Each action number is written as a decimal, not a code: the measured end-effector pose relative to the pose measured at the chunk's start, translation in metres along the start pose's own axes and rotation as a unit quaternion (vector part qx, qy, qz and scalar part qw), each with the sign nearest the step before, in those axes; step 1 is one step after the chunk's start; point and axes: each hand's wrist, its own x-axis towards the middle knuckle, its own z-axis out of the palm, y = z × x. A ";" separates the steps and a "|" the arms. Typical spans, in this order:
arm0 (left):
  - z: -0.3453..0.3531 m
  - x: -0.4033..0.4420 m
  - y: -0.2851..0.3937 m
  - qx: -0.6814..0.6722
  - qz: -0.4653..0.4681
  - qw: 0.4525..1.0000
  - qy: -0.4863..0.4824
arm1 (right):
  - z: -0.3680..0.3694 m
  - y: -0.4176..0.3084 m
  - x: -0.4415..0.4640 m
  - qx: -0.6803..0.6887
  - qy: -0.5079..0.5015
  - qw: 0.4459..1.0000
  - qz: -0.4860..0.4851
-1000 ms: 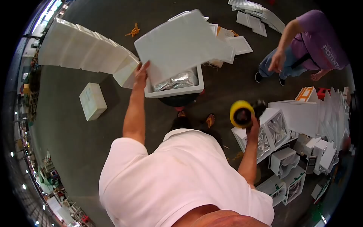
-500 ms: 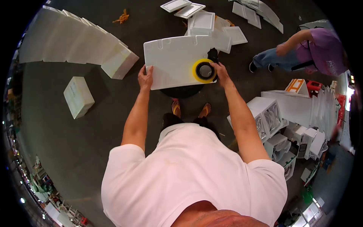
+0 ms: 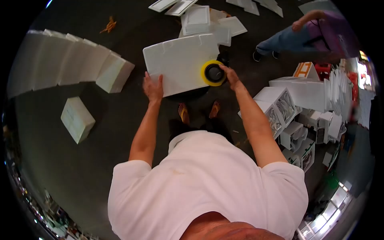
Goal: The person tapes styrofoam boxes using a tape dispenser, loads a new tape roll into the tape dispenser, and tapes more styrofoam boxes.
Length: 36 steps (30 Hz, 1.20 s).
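My right hand (image 3: 231,76) is closed on a tape dispenser (image 3: 223,58), a black tool carrying a wide yellow roll of tape. The dispenser rests over the right end of a white foam box (image 3: 182,60), whose broad face is turned up to me. At the box's near left corner is my left hand (image 3: 153,89), its thumb over the face and its stretched fingers apart from it along the side. A dark round support (image 3: 188,95) shows partly beneath the box. The dispenser's handle is mostly hidden by my right hand.
Stacked white foam boxes (image 3: 60,60) curve along the left, with one separate box (image 3: 78,120) nearer me. White lids (image 3: 196,18) lie in a pile ahead. A person in purple (image 3: 336,34) stands at the right, beyond more foam boxes (image 3: 276,104) and upright sheets (image 3: 338,90).
The box now tilts more, its left end nearer me. My left hand's fingers have spread away from the box side. My right hand still holds the tape dispenser. The whole view has shifted.
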 end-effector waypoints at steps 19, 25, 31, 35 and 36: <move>0.101 -0.039 0.195 0.217 0.472 0.801 -0.297 | -0.171 0.095 -0.159 0.398 0.047 0.915 -0.040; 0.121 -0.060 0.190 0.239 0.485 0.797 -0.271 | -0.184 0.115 -0.139 0.393 -0.011 0.920 -0.012; 0.123 -0.056 0.187 0.234 0.509 0.784 -0.269 | -0.167 0.092 -0.093 0.399 -0.039 0.915 -0.048; 0.128 -0.052 0.188 0.229 0.502 0.794 -0.254 | -0.165 0.083 -0.061 0.362 -0.090 0.926 -0.054; 0.126 -0.052 0.187 0.228 0.495 0.798 -0.257 | -0.163 0.079 -0.056 0.316 -0.074 0.944 -0.057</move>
